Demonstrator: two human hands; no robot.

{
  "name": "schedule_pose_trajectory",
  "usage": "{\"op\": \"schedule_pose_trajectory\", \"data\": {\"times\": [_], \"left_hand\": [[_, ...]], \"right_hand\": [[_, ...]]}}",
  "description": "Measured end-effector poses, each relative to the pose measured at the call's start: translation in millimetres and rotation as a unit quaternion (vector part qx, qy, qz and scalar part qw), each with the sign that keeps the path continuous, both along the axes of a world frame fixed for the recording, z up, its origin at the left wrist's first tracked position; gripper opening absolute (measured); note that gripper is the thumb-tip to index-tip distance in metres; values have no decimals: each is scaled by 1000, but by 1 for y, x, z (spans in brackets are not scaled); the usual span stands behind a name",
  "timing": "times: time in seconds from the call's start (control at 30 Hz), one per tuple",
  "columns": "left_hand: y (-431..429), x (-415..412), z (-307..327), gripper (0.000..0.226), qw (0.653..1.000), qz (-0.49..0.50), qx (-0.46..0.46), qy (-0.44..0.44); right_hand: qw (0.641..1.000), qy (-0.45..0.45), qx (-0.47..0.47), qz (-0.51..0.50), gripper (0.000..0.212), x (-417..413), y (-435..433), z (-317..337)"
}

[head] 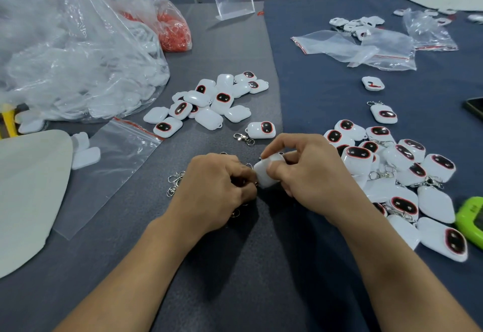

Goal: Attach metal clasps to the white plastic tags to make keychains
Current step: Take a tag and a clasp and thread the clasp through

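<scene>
The hands are together, the right hand (308, 172) gripping a white tag (266, 174) whose long axis points at the left hand (217, 190), which pinches a mostly hidden metal clasp (255, 183).

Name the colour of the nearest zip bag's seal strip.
The strip is red; head view.

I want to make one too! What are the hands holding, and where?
The right hand pinches a white tag across its body, thumb on the blank face. The left hand pinches something at the tag's corner, probably a clasp, mostly hidden.
</scene>
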State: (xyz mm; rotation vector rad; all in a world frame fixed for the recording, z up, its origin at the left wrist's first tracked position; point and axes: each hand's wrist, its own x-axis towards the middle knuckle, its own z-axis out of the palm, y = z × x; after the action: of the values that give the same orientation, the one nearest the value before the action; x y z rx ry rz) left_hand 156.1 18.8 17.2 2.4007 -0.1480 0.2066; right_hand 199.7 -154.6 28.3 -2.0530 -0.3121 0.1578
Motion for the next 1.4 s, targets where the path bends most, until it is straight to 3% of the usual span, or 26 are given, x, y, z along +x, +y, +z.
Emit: {"op": "schedule_pose_trajectory", "data": {"times": [0.23, 0.53, 0.6, 0.67, 0.77, 1.03, 1.17, 1.3, 1.33, 1.4], "left_hand": [[-1, -3, -1, 17, 999, 36, 0, -10], [-2, -3, 2, 7, 991, 88, 41, -93], [-3, -3, 0, 3, 989, 97, -10, -109], [-2, -2, 0, 14, 986, 97, -85, -110], [1, 2, 0, 21, 979, 65, -182, -57], [4, 4, 4, 5, 959, 7, -285, 8], [10, 3, 6, 13, 984, -22, -177, -14], [11, -2, 3, 3, 992, 3, -36, -117], [11, -2, 1, 2, 990, 14, -44, -130], [10, 1, 0, 9, 984, 25, -147, -98]], "right_hand": [[1000, 11, -12, 6, 20, 1, -1, 0], [983, 109, 139, -38, 19, 0, 7, -5], [974, 131, 178, -42, 19, 1, 4, -2], [963, 155, 217, -46, 16, 3, 1, 1], [947, 192, 253, -53, 18, 4, -1, 5], [921, 252, 296, -28, 18, 2, -3, 11], [930, 226, 287, -45, 18, -3, 1, 10], [934, 195, 293, -65, 20, -7, 9, 8], [929, 202, 304, -64, 20, -7, 10, 9], [909, 235, 340, -55, 20, -6, 9, 9]]}}
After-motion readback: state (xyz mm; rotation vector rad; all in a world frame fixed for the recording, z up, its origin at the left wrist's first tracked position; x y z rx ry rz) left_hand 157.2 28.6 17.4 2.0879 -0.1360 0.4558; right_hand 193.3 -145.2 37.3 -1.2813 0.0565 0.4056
